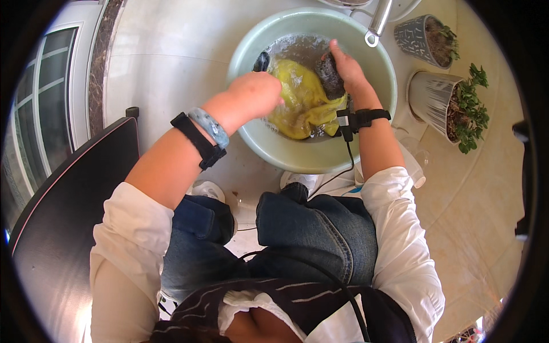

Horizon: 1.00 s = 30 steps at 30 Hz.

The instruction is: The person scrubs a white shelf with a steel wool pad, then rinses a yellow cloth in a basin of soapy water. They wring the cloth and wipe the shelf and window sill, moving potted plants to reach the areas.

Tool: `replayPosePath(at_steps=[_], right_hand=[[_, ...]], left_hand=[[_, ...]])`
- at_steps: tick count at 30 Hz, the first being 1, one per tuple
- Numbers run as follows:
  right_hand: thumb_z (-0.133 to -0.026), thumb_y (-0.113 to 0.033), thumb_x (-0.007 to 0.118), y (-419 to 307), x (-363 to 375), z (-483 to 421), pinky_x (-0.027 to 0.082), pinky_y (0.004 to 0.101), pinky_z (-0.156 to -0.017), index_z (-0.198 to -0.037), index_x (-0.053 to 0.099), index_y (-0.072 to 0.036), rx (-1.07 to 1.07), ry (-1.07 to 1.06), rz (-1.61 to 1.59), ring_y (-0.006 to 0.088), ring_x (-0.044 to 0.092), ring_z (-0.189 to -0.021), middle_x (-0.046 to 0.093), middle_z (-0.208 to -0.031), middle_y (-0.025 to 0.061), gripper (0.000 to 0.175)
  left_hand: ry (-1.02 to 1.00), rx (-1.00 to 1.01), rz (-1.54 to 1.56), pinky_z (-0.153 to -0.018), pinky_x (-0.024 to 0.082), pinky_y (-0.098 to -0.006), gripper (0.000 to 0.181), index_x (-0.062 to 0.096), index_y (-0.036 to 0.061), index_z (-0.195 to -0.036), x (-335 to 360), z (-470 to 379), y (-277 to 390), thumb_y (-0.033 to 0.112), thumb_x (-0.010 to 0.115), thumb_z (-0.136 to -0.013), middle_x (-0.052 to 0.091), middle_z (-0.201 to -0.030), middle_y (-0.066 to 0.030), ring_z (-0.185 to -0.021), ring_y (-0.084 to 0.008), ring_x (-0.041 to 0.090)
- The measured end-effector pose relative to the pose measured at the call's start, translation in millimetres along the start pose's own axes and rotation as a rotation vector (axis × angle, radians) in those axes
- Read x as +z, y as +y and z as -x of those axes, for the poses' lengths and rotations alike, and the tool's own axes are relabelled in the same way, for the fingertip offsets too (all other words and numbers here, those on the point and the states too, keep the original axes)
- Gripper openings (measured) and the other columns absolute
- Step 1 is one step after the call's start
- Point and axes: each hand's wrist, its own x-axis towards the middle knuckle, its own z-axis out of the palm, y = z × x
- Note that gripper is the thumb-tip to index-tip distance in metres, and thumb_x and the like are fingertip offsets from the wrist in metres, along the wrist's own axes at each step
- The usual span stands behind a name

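A round pale green plastic basin [291,160] holds murky, sudsy water with a wet yellow cloth [296,94] in it. My right hand [348,68] grips a dark, wet, foamy cloth item [330,79] at the basin's right side, thumb up. Over the left part of the yellow cloth is my left hand [257,92], its fingers curled; whether it holds anything is hidden. Beyond it, a small dark item [261,62] shows at the water's left edge.
A metal handle with a hanging loop [379,23] reaches over the basin's far right rim. Two potted plants [433,105] [424,40] stand to the right. At the left is a black padded panel [77,188]. A black cable [349,156] runs from my right wrist, near my shoes [300,179].
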Motion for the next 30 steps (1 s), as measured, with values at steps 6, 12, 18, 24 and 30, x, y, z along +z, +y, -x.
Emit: replayPosePath(at_steps=[6,12,18,24,30], right_hand=[[-0.095,-0.046,0.053,6,44,36,0.044,0.0488,-0.1,-0.131,0.056,-0.01,-0.37,0.49,1.167,0.037,0.062,-0.112,0.067,-0.116,0.0184,0.051],[-0.099,-0.04,0.043,19,36,16,0.051,0.0462,-0.087,-0.108,0.067,0.001,-0.307,0.288,1.028,0.0388,0.066,-0.097,0.067,-0.098,0.0266,0.048],[-0.093,-0.053,0.056,5,19,17,0.04,0.0511,-0.098,-0.112,0.069,-0.003,-0.202,0.143,0.493,0.0384,0.054,-0.118,0.062,-0.118,0.0207,0.055],[-0.084,-0.042,0.069,32,47,42,0.047,0.0491,-0.094,-0.122,0.06,-0.013,-0.337,0.183,1.004,0.0416,0.054,-0.115,0.051,-0.128,0.0165,0.049],[-0.096,-0.041,0.056,17,1,25,0.051,0.0418,-0.083,-0.105,0.069,-0.006,-0.356,0.296,0.679,0.0373,0.066,-0.085,0.069,-0.089,0.0196,0.038]], left_hand=[[-0.006,0.002,-0.01,-0.076,0.052,-0.0504,0.032,0.067,-0.001,-0.085,0,1,2,0.029,0.062,-0.092,0.066,-0.082,-0.023,-0.082,-0.0413,0.064],[-0.032,-0.016,-0.001,-0.076,0.052,-0.0498,0.032,0.067,-0.0011,-0.086,4,1,7,0.03,0.063,-0.092,0.067,-0.083,-0.0227,-0.083,-0.0411,0.065],[-0.019,-0.016,-0.019,-0.076,0.051,-0.0502,0.03,0.068,0.0002,-0.087,6,0,2,0.029,0.063,-0.091,0.067,-0.084,-0.0222,-0.084,-0.0411,0.065],[-0.011,0.001,-0.016,-0.076,0.051,-0.0504,0.03,0.068,0.0003,-0.087,6,-4,3,0.029,0.063,-0.091,0.067,-0.084,-0.0222,-0.084,-0.041,0.065],[-0.021,0.013,-0.031,-0.077,0.051,-0.0504,0.03,0.068,0.0003,-0.087,7,-5,5,0.029,0.062,-0.092,0.067,-0.085,-0.0216,-0.085,-0.0404,0.065]])
